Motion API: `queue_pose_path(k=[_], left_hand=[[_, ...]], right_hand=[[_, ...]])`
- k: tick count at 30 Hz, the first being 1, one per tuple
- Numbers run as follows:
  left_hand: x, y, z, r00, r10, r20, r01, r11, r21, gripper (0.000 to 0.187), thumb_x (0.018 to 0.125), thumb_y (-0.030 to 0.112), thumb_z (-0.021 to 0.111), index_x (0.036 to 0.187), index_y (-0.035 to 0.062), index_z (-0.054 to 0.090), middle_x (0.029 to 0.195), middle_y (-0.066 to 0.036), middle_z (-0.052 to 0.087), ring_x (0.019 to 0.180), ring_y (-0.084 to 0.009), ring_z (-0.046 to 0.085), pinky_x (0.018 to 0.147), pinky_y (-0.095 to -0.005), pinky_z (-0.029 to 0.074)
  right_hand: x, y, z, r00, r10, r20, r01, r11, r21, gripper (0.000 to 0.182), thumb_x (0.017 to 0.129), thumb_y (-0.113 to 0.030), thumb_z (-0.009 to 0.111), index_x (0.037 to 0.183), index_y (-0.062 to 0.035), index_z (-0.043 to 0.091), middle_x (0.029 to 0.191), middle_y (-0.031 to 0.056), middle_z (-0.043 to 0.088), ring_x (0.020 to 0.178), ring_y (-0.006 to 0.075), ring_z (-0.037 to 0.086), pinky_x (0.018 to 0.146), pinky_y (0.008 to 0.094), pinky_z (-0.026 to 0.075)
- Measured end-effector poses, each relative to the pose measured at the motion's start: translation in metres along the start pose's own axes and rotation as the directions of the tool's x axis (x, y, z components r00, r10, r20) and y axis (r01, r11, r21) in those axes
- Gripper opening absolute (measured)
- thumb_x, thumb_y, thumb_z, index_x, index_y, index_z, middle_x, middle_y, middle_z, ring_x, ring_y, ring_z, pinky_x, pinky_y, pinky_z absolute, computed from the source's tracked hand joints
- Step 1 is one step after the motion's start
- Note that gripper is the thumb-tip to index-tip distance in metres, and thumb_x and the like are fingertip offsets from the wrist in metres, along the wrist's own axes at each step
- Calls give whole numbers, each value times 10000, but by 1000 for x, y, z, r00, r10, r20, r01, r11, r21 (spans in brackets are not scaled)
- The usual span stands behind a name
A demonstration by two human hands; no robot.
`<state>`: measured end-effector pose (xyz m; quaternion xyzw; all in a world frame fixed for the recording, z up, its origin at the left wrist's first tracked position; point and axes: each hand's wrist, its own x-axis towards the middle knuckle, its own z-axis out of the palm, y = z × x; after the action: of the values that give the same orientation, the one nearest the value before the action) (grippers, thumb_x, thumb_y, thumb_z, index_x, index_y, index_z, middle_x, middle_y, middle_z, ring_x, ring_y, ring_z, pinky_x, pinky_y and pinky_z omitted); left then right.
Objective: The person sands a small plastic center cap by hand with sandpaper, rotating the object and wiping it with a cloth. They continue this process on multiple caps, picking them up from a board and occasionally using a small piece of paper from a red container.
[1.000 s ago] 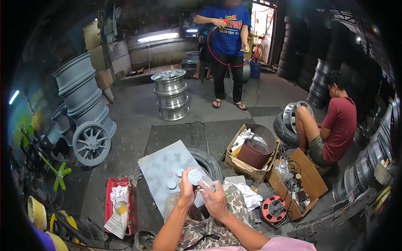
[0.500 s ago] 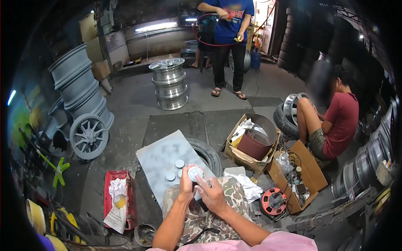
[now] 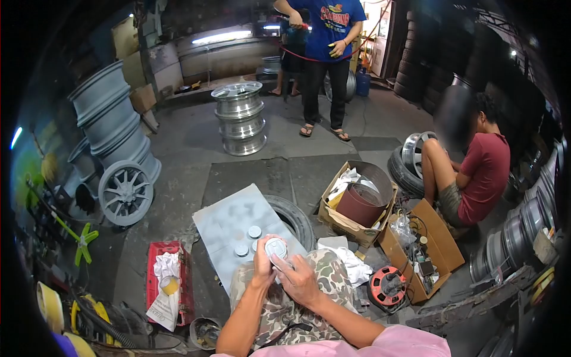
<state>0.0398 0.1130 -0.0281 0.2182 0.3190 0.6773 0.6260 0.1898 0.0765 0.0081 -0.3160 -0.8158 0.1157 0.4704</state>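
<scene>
both hands, left hand (image 3: 263, 260) and right hand (image 3: 299, 279), have a closed grip on a round cap (image 3: 276, 247).

the concrete floor (image 3: 190, 143) carried a stack of shiny rims (image 3: 239, 119), a tyre (image 3: 295, 219) under a grey board (image 3: 229, 229), two cardboard boxes (image 3: 355, 209) and a red tray (image 3: 169, 285).

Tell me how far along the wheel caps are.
Three small round caps already lie on the grey board, grey like it. In hand: the left hand holds a fourth cap while the right hand works on it. It has not joined the others.
</scene>
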Motion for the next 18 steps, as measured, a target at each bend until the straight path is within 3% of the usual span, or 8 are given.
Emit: queue_pose_path(k=[2,5,8,11,12,14,15,18], left_hand=[[-3,4,-8,1000,8,-8,-8,999,-43,384,1130,354,413,1072,66,660,953,-62,712,891,-186,685,849,-326,562],[-5,8,-6,950,-122,289,158,982,-102,384,1131,349,409,1080,67,665,975,-66,724,910,-188,691,867,-323,560],[-9,-1,13,1000,-23,1,23,1000,-7,387,1132,367,411,1087,86,673,973,-70,737,839,-205,698,767,-346,574],[-2,7,-4,990,-71,122,92,981,-172,305,1093,340,488,1102,92,667,1029,-109,746,918,-228,721,792,-386,603],[-1,3,5,992,-66,-106,49,987,-153,303,1096,350,473,1094,119,669,1007,-81,752,845,-200,714,682,-356,571],[-12,10,16,992,-113,-55,112,993,-31,350,1120,421,453,1075,164,686,922,-7,740,712,-132,681,500,-292,419],[-8,1,0,988,-116,104,124,990,-73,367,1128,426,462,1061,146,689,964,-24,743,792,-135,695,582,-305,495],[-8,1,5,997,-63,42,68,989,-131,339,1125,382,461,1088,115,666,1019,-46,727,880,-144,675,749,-331,563]], right_hand=[[-2,5,-1,1000,-4,16,5,1000,-14,454,915,-58,798,1367,-92,772,913,156,598,868,357,625,755,457,525],[10,18,0,990,123,-72,-126,991,-46,463,899,-43,796,1359,-91,774,911,143,600,862,349,621,757,451,525],[16,-3,3,998,-45,-42,45,999,0,442,883,-26,792,1320,-91,784,886,129,587,825,353,603,741,466,511],[1,1,-7,997,-75,21,76,996,-47,465,875,-61,790,1339,-80,768,932,132,613,859,340,620,759,455,517],[1,7,-9,999,-52,-2,52,996,-71,450,879,-52,783,1328,-77,771,918,143,608,847,351,617,755,464,509],[9,20,-4,997,5,-73,-12,995,-96,429,897,-50,767,1326,-53,766,928,179,607,871,391,610,761,502,502],[18,19,-5,999,12,-52,-17,996,-84,384,931,-16,752,1311,-46,791,902,187,593,832,381,593,729,476,493],[28,-8,-1,996,-92,-6,92,995,-24,402,938,-44,755,1339,-66,777,903,134,581,841,355,567,754,468,471]])
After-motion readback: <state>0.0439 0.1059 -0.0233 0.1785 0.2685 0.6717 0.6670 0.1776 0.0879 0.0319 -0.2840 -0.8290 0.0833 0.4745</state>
